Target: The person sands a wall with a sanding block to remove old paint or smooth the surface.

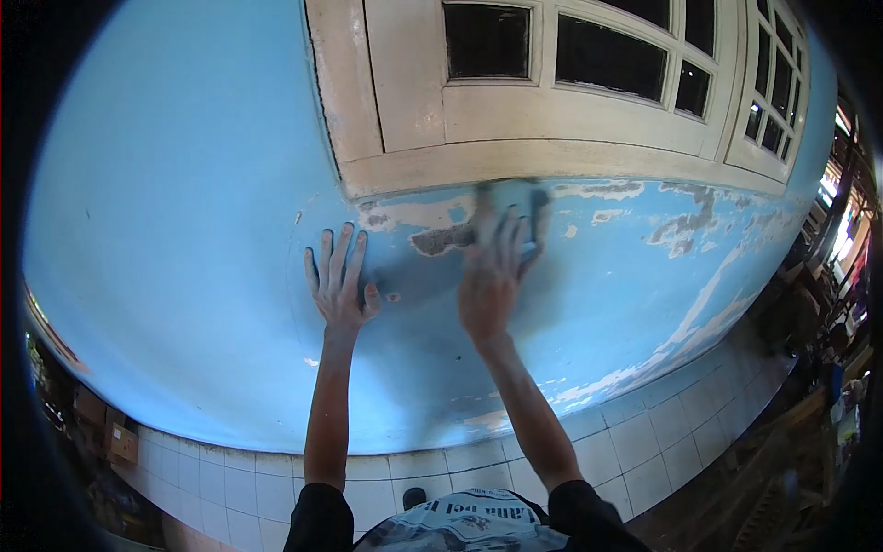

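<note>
My left hand (339,281) lies flat against the light blue wall (184,184), fingers stretched out and spread, left of a peeled patch. Pale dust coats its fingers. Under the white window frame (570,156), my right hand (492,276) presses a blurred, greyish sheet that looks like sandpaper (533,198) to the wall. Motion smears this hand and the sheet, and part of the sheet is hidden beneath the fingers. Just left of it is a bare grey patch (440,241), ringed by whitish areas of chipped paint.
More peeling paint (690,221) runs along the wall to the right. White floor tiles (676,428) border the wall's foot. A cardboard box (122,443) stands at lower left, and cluttered wooden pieces (782,460) lie at lower right.
</note>
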A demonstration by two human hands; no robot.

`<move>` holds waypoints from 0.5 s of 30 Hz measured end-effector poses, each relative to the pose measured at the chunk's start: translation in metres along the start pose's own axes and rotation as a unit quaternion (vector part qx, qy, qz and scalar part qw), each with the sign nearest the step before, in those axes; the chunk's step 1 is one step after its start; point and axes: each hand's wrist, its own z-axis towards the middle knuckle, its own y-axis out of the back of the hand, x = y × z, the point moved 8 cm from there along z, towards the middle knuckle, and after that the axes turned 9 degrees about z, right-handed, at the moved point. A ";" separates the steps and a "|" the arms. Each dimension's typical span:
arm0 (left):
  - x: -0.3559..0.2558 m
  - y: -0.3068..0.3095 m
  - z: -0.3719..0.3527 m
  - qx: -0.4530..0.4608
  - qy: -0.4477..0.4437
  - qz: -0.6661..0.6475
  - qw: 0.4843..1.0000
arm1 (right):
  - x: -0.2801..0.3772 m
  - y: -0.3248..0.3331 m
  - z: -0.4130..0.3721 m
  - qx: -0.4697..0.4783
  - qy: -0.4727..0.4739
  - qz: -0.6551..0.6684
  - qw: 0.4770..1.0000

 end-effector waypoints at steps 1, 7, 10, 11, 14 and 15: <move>-0.001 0.000 0.002 0.004 0.002 -0.005 1.000 | 0.007 -0.024 -0.019 0.108 0.058 -0.040 0.992; 0.029 0.012 -0.007 0.039 -0.028 -0.011 0.999 | 0.003 -0.043 -0.036 0.260 0.161 -0.098 0.947; 0.061 0.023 -0.006 0.012 -0.020 0.035 0.999 | 0.013 -0.048 -0.032 0.139 0.088 -0.090 0.982; 0.071 0.024 -0.002 -0.002 0.006 0.045 0.999 | 0.016 -0.051 -0.039 0.105 0.063 -0.050 0.991; 0.077 0.028 -0.002 -0.022 0.029 0.048 0.998 | 0.031 -0.101 -0.103 0.418 0.212 0.013 0.883; 0.076 0.029 -0.001 -0.036 0.029 0.040 0.998 | 0.037 -0.095 -0.096 0.368 0.288 -0.009 0.884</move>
